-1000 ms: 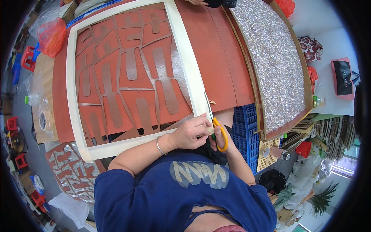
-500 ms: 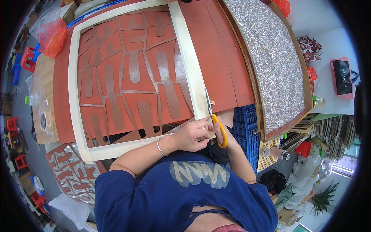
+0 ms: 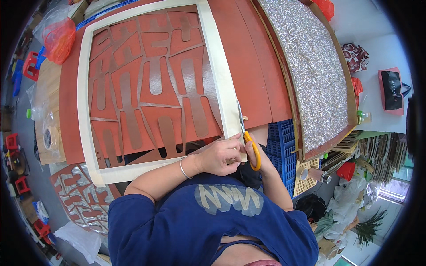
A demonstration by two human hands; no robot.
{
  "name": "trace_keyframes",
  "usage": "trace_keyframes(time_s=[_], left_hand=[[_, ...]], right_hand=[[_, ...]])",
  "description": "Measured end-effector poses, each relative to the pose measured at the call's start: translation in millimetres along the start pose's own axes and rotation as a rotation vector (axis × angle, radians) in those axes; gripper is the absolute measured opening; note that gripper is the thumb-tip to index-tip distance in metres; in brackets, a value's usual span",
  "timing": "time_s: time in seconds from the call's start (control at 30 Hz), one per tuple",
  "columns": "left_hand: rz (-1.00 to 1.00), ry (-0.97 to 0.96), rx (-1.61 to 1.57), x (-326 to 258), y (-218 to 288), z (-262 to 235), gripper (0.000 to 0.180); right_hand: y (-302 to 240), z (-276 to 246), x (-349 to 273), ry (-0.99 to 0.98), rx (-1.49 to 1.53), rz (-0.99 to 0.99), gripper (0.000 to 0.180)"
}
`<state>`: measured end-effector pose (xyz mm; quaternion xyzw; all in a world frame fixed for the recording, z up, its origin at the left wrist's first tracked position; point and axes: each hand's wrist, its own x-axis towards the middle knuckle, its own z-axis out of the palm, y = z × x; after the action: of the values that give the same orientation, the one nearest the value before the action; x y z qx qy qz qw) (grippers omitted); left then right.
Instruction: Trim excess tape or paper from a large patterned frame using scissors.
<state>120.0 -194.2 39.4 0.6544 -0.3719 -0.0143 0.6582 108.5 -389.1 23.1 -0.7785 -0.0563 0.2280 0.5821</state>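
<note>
Two hands are working at the near right corner of a big red sheet point(image 3: 248, 57) that is lying over the desk, with a cream-bordered stencil panel point(image 3: 151, 88) of cut-out shapes resting on top of it. Beside it, a glittery silver board point(image 3: 306, 66) is leaning along the right, and a blue crate point(image 3: 284, 146) is sitting just below the sheet's edge. The left hand point(image 3: 219, 155) is curling closed, pinching the cream border's corner. The right hand point(image 3: 257, 153) is gripping orange-handled scissors point(image 3: 248, 142), its fingers through the loops, the blades lying along the border's outer edge.
</note>
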Motion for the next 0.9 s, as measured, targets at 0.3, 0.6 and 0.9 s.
trace_keyframes(time_s=[0.3, 0.6, 0.9], left_hand=[[-0.021, -0.010, -0.022, 0, 0, -2, 0.010], [-0.021, -0.021, -0.026, -6, -5, 0, 0.011], [-0.011, -0.050, -0.117, -8, 0, 4, 0.011]], right_hand=[[-1, 7, -4, 0.013, 0.130, 0.161, 0.060], [-7, 12, -5, 0.045, 0.256, 0.198, 0.060], [13, 4, 7, 0.025, 0.153, 0.143, 0.069]])
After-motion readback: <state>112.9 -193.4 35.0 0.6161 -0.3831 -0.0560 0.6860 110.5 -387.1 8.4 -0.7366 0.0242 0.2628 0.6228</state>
